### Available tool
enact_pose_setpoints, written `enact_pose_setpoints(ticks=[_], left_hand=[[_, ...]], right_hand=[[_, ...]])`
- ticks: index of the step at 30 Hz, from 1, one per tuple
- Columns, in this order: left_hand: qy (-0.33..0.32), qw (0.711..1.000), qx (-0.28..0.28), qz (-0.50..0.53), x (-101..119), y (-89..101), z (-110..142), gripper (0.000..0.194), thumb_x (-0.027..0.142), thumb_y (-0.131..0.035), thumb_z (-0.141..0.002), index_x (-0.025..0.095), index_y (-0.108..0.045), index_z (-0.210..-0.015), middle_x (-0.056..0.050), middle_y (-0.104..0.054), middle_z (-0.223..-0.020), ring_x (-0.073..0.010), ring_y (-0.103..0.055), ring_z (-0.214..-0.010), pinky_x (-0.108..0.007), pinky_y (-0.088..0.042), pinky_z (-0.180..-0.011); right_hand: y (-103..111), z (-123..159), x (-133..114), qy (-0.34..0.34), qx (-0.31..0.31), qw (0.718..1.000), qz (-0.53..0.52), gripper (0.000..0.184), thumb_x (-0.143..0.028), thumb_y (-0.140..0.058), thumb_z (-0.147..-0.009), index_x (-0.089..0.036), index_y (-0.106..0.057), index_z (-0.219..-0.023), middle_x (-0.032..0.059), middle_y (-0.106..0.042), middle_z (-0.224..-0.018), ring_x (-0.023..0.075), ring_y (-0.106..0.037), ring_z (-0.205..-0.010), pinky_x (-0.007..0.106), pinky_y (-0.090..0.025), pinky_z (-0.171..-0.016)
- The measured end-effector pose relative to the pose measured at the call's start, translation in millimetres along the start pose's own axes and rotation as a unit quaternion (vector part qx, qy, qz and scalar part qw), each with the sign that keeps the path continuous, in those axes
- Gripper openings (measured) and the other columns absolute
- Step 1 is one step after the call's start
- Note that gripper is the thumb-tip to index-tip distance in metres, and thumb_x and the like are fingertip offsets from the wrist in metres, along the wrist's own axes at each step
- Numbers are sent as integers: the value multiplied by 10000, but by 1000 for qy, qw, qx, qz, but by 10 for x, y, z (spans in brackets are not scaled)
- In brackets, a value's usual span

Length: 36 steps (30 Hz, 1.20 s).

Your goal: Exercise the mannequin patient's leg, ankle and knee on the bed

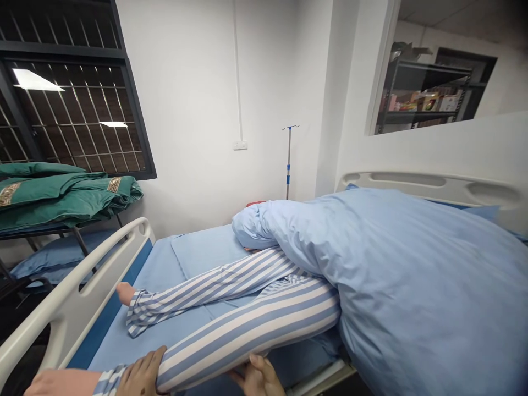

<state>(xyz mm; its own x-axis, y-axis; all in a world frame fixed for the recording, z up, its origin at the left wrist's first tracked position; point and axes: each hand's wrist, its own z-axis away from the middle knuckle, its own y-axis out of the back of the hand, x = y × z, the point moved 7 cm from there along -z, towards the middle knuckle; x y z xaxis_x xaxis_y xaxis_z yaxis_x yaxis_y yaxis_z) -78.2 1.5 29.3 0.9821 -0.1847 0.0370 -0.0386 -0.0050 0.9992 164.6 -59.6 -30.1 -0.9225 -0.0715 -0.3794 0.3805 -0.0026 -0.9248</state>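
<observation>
A figure lies on a bed, legs in blue-and-white striped trousers and feet bare. The nearer leg is slightly bent, its bare foot at the lower left. My left hand is wrapped over its shin just above the ankle, on the striped cloth. Below the knee, my right hand cups the underside of the same leg, thumb up and some fingers hidden beneath. The farther leg lies straight on the light blue sheet. A pale blue quilt covers the upper body.
The bed's cream footboard stands at the left, the headboard at the back right. An IV pole rises beyond the bed. Green folded bedding is stacked under a barred window. A shelf shows through an opening on the right.
</observation>
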Motion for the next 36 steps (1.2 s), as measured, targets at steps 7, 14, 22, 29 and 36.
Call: enact_pose_setpoints(ticks=[7, 14, 22, 29, 36], left_hand=[[-9, 994, 44, 98, 452, -221, -296, 617, 215, -441, -587, 164, -473, -1200, -84, -549, -1214, -258, -500, -1092, -350, -371, -898], [-17, 980, 130, 148, 552, -397, -349, 511, 212, -435, -604, 182, -500, -1110, -65, -593, -1116, -242, -538, -1018, -335, -384, -873], [-15, 989, 100, 109, 546, -198, -360, 599, 177, -427, -578, 176, -481, -1175, -60, -574, -1185, -240, -521, -1063, -353, -365, -891], [-74, 983, 156, 60, 371, 427, -285, 553, 242, -448, -622, 198, -526, -1168, -54, -584, -1179, -250, -506, -1090, -381, -352, -904], [-106, 981, 162, -19, 144, 895, -77, 561, 239, -492, -592, 251, -550, -1150, -31, -605, -1140, -254, -526, -1040, -373, -363, -886]], right_hand=[[-515, 105, -566, 75, -8, 992, 103, 418, -285, -731, -574, -194, -617, -966, 73, -639, -996, 253, -485, -1080, 410, -373, -903], [-550, 143, -634, 83, 8, 986, 146, 436, -240, -737, -589, -206, -616, -1007, 52, -645, -981, 242, -507, -1051, 404, -359, -926], [-514, 60, -645, 113, 27, 985, 124, 415, -241, -730, -571, -202, -622, -970, 46, -645, -931, 249, -530, -999, 423, -384, -896], [-539, 31, -581, 89, -5, 994, 66, 203, -180, -693, -628, -204, -637, -821, 22, -642, -889, 215, -521, -990, 443, -369, -922], [-389, -73, -148, 20, 10, 998, -58, 120, -222, -710, -577, -200, -633, -666, 22, -654, -850, 234, -550, -915, 491, -362, -910]])
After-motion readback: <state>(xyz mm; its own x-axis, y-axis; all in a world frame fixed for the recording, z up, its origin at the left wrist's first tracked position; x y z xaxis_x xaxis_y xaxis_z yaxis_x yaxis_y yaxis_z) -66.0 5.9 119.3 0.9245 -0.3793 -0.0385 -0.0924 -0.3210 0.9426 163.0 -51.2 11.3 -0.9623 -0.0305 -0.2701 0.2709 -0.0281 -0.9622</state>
